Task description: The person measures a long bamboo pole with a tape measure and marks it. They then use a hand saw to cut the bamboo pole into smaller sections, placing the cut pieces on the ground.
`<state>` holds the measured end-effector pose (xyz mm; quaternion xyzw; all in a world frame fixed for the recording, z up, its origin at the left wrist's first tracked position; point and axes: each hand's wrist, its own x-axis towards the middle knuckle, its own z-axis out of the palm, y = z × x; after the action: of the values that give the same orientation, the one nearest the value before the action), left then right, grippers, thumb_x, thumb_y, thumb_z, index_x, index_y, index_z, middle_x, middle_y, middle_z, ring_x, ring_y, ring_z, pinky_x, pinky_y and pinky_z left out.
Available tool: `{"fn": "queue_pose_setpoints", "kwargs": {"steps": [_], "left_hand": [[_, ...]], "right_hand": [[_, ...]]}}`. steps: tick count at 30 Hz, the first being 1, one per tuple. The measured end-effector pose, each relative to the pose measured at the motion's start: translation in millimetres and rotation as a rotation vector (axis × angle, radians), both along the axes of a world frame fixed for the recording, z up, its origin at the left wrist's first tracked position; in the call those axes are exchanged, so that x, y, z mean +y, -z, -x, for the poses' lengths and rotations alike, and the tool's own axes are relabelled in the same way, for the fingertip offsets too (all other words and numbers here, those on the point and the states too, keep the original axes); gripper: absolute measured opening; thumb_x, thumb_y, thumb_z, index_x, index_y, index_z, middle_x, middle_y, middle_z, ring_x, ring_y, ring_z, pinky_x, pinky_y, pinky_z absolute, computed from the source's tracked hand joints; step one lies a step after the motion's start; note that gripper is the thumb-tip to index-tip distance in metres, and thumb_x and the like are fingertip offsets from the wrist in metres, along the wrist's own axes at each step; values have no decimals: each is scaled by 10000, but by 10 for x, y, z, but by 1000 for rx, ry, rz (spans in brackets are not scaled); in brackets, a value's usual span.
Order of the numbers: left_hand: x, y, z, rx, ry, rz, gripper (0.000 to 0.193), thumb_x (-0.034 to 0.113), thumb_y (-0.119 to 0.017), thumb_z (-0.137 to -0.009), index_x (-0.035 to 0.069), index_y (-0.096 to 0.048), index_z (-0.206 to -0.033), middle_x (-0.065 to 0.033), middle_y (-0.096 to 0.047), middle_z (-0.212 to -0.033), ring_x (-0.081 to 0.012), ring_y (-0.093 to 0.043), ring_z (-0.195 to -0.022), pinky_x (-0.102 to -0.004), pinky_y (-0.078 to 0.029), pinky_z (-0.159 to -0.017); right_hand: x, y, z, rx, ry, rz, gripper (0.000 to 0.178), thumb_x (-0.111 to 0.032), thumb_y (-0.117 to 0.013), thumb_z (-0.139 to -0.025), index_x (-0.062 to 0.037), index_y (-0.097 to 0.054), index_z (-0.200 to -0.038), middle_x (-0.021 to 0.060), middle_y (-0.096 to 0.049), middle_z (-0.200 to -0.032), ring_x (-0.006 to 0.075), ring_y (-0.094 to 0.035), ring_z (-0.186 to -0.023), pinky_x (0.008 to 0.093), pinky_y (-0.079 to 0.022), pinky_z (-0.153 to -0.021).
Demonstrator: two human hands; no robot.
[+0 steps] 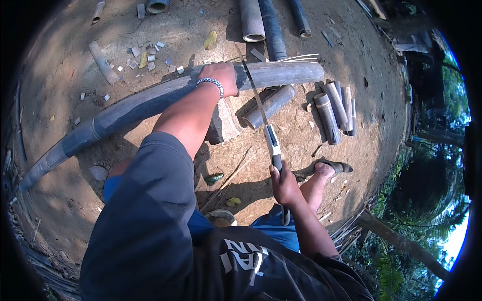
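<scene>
A long bamboo pole (135, 108) runs from the far left up to the right, its right part lying over a wooden block (224, 123). My left hand (223, 78), with a braided bracelet on its wrist, grips the pole from above. Low on the right, my right hand (286, 186) is wrapped round the dark handle of a pruning saw (272, 143). The saw's thin blade lies across the pole just right of my left hand. Whether its teeth have entered the bamboo I cannot tell. Below the pole's right part lies a short bamboo tube (269, 106).
Several short bamboo pieces (329, 115) lie to the right. Bamboo tubes (252, 22) stretch out at the back. Small cut chips (133, 64) are scattered beyond the pole, near a loose bamboo length (103, 62). My sandalled foot (334, 166) is on the dirt; plants grow at the far right.
</scene>
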<state>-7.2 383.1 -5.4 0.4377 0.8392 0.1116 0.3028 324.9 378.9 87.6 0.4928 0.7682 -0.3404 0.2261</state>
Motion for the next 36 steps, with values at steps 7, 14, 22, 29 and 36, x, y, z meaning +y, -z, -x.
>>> {"fn": "queue_pose_setpoints", "kwargs": {"steps": [7, 14, 22, 29, 36], "left_hand": [[23, 175, -10, 76, 52, -15, 672, 353, -842, -691, -36, -624, -1193, -225, -701, -1158, -345, -682, -1102, -409, -535, -975], [126, -40, 8, -27, 80, 9, 628, 363, -835, -680, -23, -673, -1147, -218, -716, -1140, -342, -685, -1108, -409, -541, -961], [47, 66, 70, 27, 27, -28, 626, 366, -838, -685, -29, -663, -1139, -227, -714, -1133, -346, -690, -1086, -408, -543, -957], [166, -69, -33, -44, 120, 32, 685, 423, -871, -700, -23, -648, -1169, -211, -708, -1161, -346, -685, -1100, -418, -545, -952], [86, -8, 34, 26, 27, 37, 652, 379, -840, -689, -18, -657, -1174, -229, -694, -1167, -357, -683, -1090, -412, -541, -961]], "right_hand": [[179, 147, 333, 7, -23, -20, 521, -423, -447, -1060, 82, -501, -1176, 374, -655, -995, 530, -633, -1029, 537, -504, -882], [420, 289, 447, 75, -9, -42, 515, -435, -465, -1056, 72, -509, -1139, 369, -652, -920, 530, -640, -964, 538, -497, -814], [-64, -93, -335, 69, -84, -89, 473, -393, -447, -1065, 68, -491, -1158, 354, -651, -905, 537, -642, -942, 549, -495, -812], [419, 230, 687, 48, 4, -55, 519, -431, -430, -1064, 74, -504, -1157, 376, -652, -933, 539, -637, -963, 539, -505, -826], [-43, -277, -194, -26, -5, 44, 542, -414, -467, -1041, 82, -460, -1259, 379, -658, -987, 532, -644, -1003, 570, -497, -861]]}}
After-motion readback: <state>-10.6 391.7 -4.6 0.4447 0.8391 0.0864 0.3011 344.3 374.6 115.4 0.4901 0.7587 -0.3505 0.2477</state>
